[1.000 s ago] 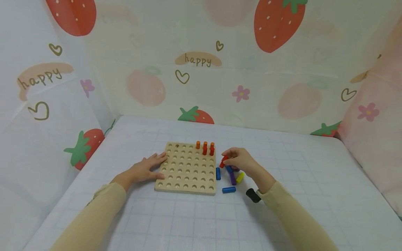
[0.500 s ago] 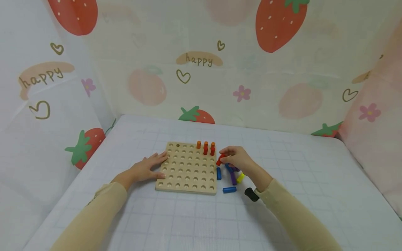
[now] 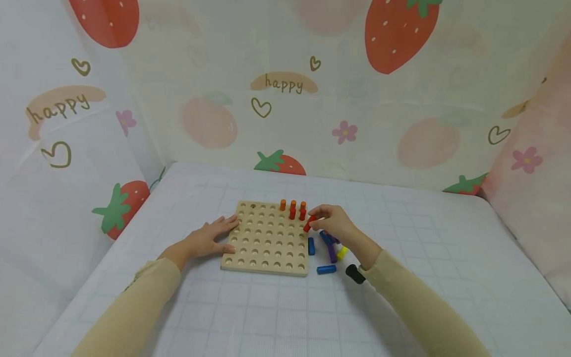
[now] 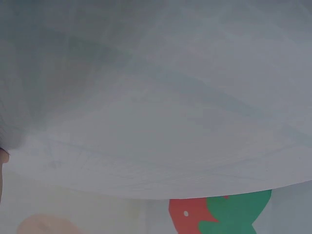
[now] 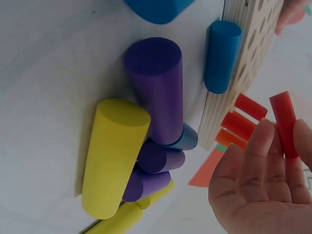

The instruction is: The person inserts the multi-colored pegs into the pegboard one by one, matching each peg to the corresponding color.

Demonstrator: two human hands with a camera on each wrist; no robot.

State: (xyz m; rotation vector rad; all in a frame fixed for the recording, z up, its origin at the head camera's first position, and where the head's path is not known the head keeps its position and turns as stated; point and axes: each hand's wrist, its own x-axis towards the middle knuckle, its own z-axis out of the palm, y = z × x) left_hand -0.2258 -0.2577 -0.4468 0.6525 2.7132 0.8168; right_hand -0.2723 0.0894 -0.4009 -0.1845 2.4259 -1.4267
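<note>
A light wooden peg board (image 3: pixel 263 255) with rows of round holes lies flat. My left hand (image 3: pixel 200 242) rests along its left edge with fingers spread; in the left wrist view only a bit of skin shows at the left edge. My right hand (image 3: pixel 335 223) pinches a red peg (image 5: pixel 284 124) between thumb and fingers. That peg is tilted over the board's right edge, near the third row of holes. Orange pegs (image 3: pixel 283 205) stand in the back row at the right, with two red pegs (image 3: pixel 292 214) in the row before them.
Loose pegs lie right of the board: a blue peg (image 3: pixel 311 246) beside its edge, another blue peg (image 3: pixel 326 269) nearer, and purple (image 5: pixel 156 92) and yellow pegs (image 5: pixel 114 158) heaped under the right hand. A small black object (image 3: pixel 355 273) is at the right sleeve. Printed cloth hangs behind.
My right hand has moved left, carrying the red peg from beside the loose pegs to over the board's right edge. The left hand stays in place.
</note>
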